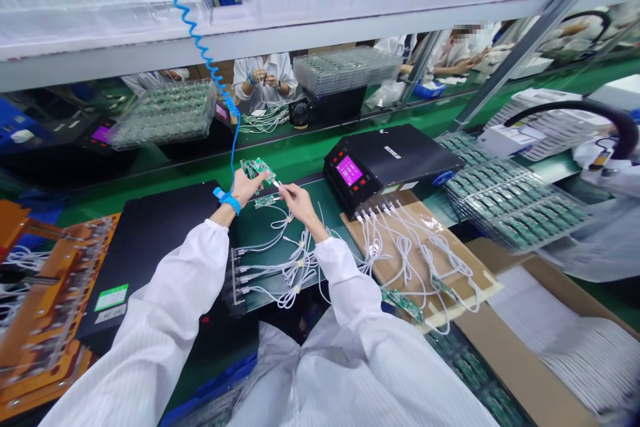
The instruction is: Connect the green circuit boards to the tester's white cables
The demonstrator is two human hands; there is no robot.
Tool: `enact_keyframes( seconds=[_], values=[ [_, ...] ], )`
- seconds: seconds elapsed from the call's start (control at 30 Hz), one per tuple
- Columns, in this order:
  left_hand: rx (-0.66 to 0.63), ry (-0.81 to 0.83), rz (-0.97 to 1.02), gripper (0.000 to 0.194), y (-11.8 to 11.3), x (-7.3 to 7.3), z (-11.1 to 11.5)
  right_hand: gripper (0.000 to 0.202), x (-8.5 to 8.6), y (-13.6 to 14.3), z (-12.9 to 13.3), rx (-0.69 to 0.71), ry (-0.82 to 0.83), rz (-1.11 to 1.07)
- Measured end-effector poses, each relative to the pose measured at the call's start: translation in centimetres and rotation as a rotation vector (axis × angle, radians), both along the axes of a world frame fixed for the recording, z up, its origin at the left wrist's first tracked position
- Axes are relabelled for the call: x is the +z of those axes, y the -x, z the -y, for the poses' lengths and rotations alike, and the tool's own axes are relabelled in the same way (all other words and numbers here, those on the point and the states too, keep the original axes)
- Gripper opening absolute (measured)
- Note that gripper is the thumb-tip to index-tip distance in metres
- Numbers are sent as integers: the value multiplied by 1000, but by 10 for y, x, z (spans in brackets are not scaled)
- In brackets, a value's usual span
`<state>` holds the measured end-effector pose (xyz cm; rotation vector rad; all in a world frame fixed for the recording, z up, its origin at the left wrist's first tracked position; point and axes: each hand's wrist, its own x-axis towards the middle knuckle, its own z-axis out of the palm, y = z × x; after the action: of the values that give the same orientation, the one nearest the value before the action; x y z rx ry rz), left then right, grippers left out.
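My left hand (246, 187), with a blue wrist strap (227, 200) and coiled cord, is closed around green circuit boards (259, 168) above the bench. In my right hand (297, 202), thumb and fingers pinch the white plug of a cable (278, 185) at the boards' near edge. Whether the plug is fully seated cannot be made out. Just below my hands lies another small circuit board (266, 201) with a cable at its end. White cables (295, 267), bundled in loops, run from the ports of a black box (165, 240) on the left.
A black tester with a lit pink screen (349, 171) stands right of my hands, its white cables spread over a brown board (425, 247). Trays of circuit boards (515, 193) stand further right. An orange fixture (65, 307) is at far left. Co-workers sit beyond the shelf (300, 33).
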<state>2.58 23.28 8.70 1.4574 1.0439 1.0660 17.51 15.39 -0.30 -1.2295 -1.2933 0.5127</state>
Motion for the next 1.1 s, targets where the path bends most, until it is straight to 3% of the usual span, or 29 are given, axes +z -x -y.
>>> enact_keyframes(
  seconds=[0.07,0.13,0.2,0.3,0.53,0.77,1.1],
  values=[
    [-52,-73,-40,17,1,4,2,44,-1,1,2,-94,-28,-64],
    [-160,-127,-57,26,2,8,6,44,-2,3,7,-219,-63,-135],
    [-279,-149,-69,30,3,11,11,45,0,4,13,-257,-63,-170],
    [-400,-113,-101,33,2,13,16,50,5,6,24,-194,-43,-175],
    [-585,157,33,63,-3,10,18,46,25,17,38,-23,-76,-373],
    [-616,193,52,54,-3,10,20,40,41,24,40,-103,-123,-409],
    [-632,175,10,56,-1,14,25,32,39,21,38,-111,-161,-372]
  ],
)
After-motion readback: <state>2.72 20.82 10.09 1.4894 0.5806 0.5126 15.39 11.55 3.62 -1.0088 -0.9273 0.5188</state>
